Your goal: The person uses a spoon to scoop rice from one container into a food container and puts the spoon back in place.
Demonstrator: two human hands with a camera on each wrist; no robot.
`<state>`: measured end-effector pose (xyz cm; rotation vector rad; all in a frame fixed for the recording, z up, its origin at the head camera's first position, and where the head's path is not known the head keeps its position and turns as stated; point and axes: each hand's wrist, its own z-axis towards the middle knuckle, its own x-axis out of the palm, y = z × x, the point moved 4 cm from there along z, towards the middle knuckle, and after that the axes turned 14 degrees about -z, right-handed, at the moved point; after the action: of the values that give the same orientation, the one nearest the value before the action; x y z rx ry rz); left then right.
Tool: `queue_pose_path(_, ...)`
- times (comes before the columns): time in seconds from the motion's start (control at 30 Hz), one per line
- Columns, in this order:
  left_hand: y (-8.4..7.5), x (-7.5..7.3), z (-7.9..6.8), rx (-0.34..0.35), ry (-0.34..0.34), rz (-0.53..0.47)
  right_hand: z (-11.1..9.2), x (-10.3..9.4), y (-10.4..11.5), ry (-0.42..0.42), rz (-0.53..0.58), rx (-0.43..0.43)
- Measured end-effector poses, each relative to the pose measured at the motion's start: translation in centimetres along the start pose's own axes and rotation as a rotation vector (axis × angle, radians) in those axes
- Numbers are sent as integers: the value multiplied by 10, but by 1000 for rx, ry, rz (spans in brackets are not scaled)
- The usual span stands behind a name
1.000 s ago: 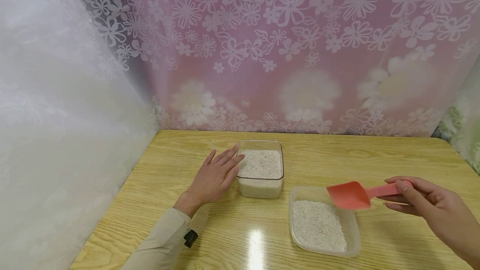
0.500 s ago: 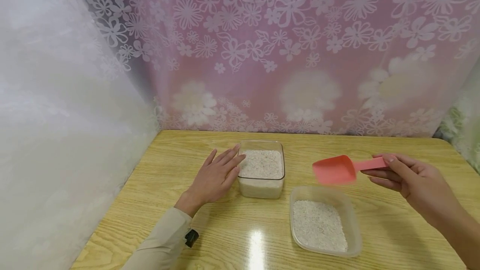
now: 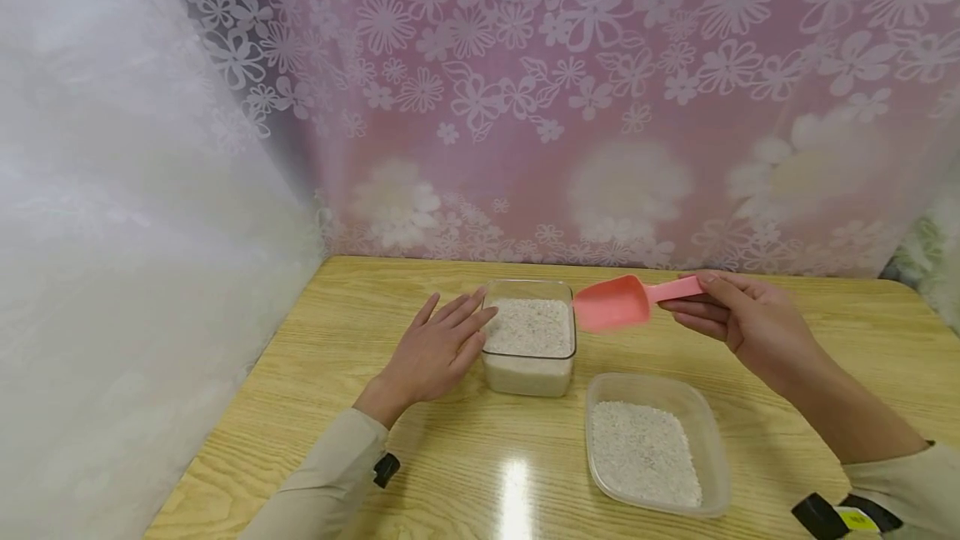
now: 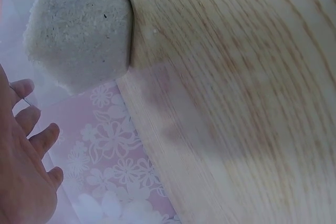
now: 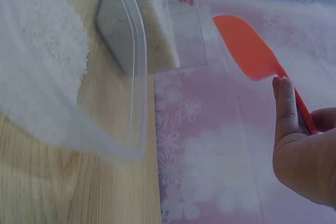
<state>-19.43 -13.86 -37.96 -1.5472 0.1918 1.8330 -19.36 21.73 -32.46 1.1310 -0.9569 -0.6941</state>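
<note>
My right hand (image 3: 750, 323) pinches the handle of a pink plastic scoop (image 3: 613, 305), thumb on top and fingers beneath. The scoop's blade points left, right at the right rim of a clear, dark-rimmed square container (image 3: 528, 375) of rice (image 3: 531, 327). No rice shows in the scoop's bowl. My left hand (image 3: 435, 354) rests with spread, straight fingers on that container's left rim. Nearer me stands a lower translucent plastic tub (image 3: 716, 448) with a layer of rice (image 3: 643, 450) in it. In the right wrist view the scoop (image 5: 247, 48) is raised above the table, beyond the tub (image 5: 137, 77).
Both containers stand on a light wood-grain table (image 3: 337, 307). A pink flowered curtain (image 3: 517, 182) hangs along its back edge, and a whitish sheet (image 3: 150, 273) hangs on the left. Dark straps (image 3: 821, 515) sit at both wrists.
My right hand has carried the scoop from above the near tub up and leftward to the dark-rimmed container. My left hand stays at that container's rim.
</note>
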Motion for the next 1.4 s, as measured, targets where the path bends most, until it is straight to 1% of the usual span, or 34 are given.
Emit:
queue_pose_path(0.1,1,0,0,-5,2,6,11,10,-4,27,2,9)
queue_pose_path(0.23,0,0,-1,-9,8,17,22,22,-12,21,-47,44)
queue_pose_path(0.4,0,0,-1,-16,11,20,34,31,-22,-6,-117,86)
queue_pose_path(0.53,0,0,-1,-4,9,15,39,37,-28,-45,-181,119)
queue_pose_path(0.6,0,0,0,4,7,15,41,41,-29,-66,-239,128)
queue_pose_path(0.77,0,-1,1,-2,9,31,46,51,-32,-108,-456,120)
queue_pose_path(0.83,0,-1,1,-4,12,35,47,54,-34,-118,-515,121)
queue_pose_path(0.9,0,-1,1,-3,14,36,48,57,-37,-122,-543,127)
queue_pose_path(1.1,0,0,2,-1,22,48,51,62,-46,-118,-571,144)
queue_pose_path(1.4,-1,-2,1,5,27,72,53,74,-55,-77,-523,165)
